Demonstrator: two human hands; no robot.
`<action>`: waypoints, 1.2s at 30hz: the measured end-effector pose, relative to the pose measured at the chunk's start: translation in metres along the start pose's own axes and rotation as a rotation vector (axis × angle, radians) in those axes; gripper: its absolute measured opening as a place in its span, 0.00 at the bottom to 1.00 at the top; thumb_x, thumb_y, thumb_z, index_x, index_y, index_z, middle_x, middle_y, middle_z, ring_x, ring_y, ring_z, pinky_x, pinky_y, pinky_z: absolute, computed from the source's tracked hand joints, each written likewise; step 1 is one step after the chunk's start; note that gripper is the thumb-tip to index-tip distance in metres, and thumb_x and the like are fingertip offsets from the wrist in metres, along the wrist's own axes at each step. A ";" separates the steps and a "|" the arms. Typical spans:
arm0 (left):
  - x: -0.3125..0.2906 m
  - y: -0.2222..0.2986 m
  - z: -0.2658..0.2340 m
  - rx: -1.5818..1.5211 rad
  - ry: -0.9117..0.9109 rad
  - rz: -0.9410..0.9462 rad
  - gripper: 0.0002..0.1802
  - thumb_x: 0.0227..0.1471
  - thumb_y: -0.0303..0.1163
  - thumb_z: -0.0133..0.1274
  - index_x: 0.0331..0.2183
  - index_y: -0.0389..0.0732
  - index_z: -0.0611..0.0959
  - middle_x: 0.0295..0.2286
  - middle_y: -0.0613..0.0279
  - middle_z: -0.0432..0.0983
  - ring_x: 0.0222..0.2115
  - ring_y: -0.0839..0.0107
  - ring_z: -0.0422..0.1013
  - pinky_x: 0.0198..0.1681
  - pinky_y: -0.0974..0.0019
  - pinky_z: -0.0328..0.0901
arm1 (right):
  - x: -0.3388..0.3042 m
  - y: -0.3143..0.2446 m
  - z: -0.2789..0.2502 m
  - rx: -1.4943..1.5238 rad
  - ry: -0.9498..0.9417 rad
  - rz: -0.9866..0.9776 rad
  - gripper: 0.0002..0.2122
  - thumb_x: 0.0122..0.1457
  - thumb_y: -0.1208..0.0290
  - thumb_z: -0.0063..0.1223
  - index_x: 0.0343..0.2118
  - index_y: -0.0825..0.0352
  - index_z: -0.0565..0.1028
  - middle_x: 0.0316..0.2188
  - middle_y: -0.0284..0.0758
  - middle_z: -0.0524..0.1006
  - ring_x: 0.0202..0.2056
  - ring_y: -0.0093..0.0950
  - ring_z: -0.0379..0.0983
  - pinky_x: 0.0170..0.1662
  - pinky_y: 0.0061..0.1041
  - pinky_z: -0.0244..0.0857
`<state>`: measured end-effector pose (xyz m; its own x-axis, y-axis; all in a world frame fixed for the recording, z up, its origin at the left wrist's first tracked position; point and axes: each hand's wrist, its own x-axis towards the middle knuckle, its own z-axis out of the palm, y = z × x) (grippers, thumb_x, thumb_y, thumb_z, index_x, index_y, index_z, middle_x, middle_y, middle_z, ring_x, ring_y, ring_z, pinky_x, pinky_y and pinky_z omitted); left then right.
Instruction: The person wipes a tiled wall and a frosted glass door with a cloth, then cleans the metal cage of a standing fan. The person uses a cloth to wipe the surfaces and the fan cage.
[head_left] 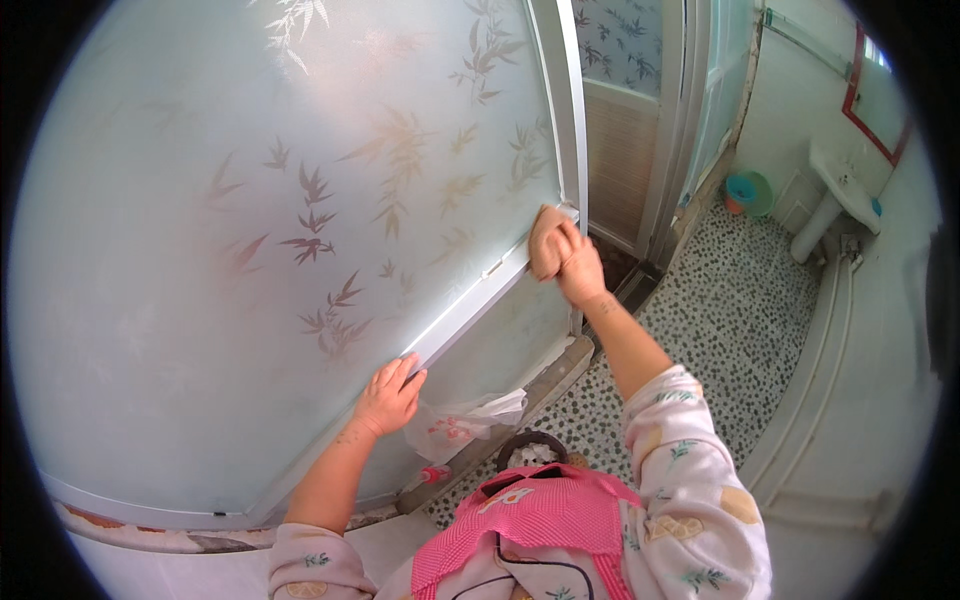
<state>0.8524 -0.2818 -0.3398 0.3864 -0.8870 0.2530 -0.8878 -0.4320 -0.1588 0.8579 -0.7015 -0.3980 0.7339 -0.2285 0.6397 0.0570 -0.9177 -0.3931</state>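
Bathroom, white pedestal sink, red-framed mirror, plastic basins, speckled floor, frosted glass partition

light: soft, moderately bright | glare: high on frosted panel | rim: fisheye-bent, black | lower right: dimmer

A person's right hand holds a pinkish-brown cloth against the pale rail of a frosted, leaf-patterned glass panel. The left hand rests nearer on that rail. To the right, a speckled floor leads to a white pedestal sink.
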 end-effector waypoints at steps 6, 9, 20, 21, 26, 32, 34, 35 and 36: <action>-0.001 0.000 0.009 0.017 -0.048 -0.034 0.25 0.41 0.26 0.54 0.46 0.49 0.79 0.56 0.62 0.62 0.52 0.60 0.60 0.53 0.56 0.62 | 0.005 -0.020 -0.007 -0.222 -0.104 0.112 0.30 0.42 0.76 0.60 0.52 0.57 0.64 0.53 0.34 0.62 0.36 0.40 0.70 0.39 0.38 0.71; -0.002 -0.002 0.011 0.023 -0.042 -0.031 0.26 0.39 0.26 0.54 0.45 0.50 0.79 0.56 0.63 0.61 0.53 0.61 0.60 0.53 0.55 0.61 | -0.021 -0.071 0.004 -0.069 -0.139 -0.018 0.28 0.40 0.76 0.59 0.48 0.57 0.67 0.48 0.37 0.66 0.34 0.41 0.70 0.34 0.39 0.71; -0.006 -0.001 0.008 0.046 -0.083 -0.058 0.27 0.40 0.24 0.53 0.47 0.50 0.78 0.56 0.64 0.61 0.54 0.62 0.59 0.54 0.55 0.60 | -0.046 -0.109 -0.004 0.112 -0.243 -0.281 0.25 0.42 0.75 0.58 0.47 0.53 0.68 0.48 0.34 0.64 0.36 0.39 0.69 0.38 0.37 0.69; -0.006 -0.001 0.009 0.048 -0.076 -0.061 0.27 0.40 0.23 0.53 0.47 0.50 0.78 0.57 0.64 0.60 0.54 0.62 0.59 0.55 0.56 0.59 | -0.040 -0.094 -0.006 0.088 -0.232 -0.246 0.25 0.42 0.75 0.58 0.46 0.52 0.68 0.48 0.33 0.65 0.36 0.39 0.69 0.38 0.37 0.69; -0.008 0.001 0.006 0.036 -0.075 -0.076 0.26 0.43 0.23 0.51 0.47 0.51 0.77 0.57 0.64 0.60 0.55 0.63 0.58 0.54 0.57 0.59 | -0.003 -0.012 -0.017 -0.042 -0.106 -0.123 0.26 0.42 0.75 0.59 0.47 0.55 0.67 0.51 0.34 0.64 0.36 0.40 0.71 0.38 0.38 0.68; -0.005 -0.001 0.010 0.035 -0.057 -0.052 0.25 0.43 0.24 0.51 0.47 0.50 0.78 0.56 0.64 0.61 0.54 0.62 0.59 0.53 0.58 0.60 | 0.013 0.003 -0.014 -0.180 -0.095 0.055 0.33 0.39 0.75 0.62 0.53 0.57 0.64 0.52 0.38 0.64 0.35 0.41 0.71 0.35 0.38 0.70; -0.003 -0.002 0.013 0.038 -0.035 -0.041 0.25 0.42 0.25 0.52 0.46 0.50 0.78 0.56 0.64 0.61 0.53 0.61 0.59 0.53 0.58 0.61 | 0.000 -0.021 0.001 -0.125 -0.093 0.038 0.31 0.40 0.76 0.60 0.52 0.60 0.65 0.50 0.40 0.64 0.32 0.42 0.71 0.34 0.39 0.70; -0.002 -0.001 0.013 0.034 -0.028 -0.038 0.26 0.41 0.25 0.52 0.46 0.50 0.78 0.56 0.64 0.61 0.53 0.61 0.59 0.53 0.59 0.61 | -0.009 -0.041 0.004 -0.097 -0.095 -0.028 0.30 0.40 0.77 0.59 0.52 0.61 0.65 0.49 0.40 0.65 0.30 0.42 0.71 0.34 0.40 0.69; -0.003 -0.001 0.010 0.036 -0.024 -0.039 0.26 0.40 0.25 0.52 0.46 0.51 0.78 0.56 0.64 0.61 0.53 0.61 0.60 0.53 0.59 0.61 | -0.019 -0.065 0.004 -0.012 -0.090 -0.079 0.30 0.40 0.77 0.58 0.52 0.61 0.66 0.47 0.40 0.65 0.29 0.42 0.70 0.33 0.40 0.69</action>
<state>0.8547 -0.2807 -0.3503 0.4268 -0.8728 0.2369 -0.8625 -0.4716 -0.1837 0.8427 -0.6357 -0.3872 0.7850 -0.1259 0.6065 0.1091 -0.9357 -0.3355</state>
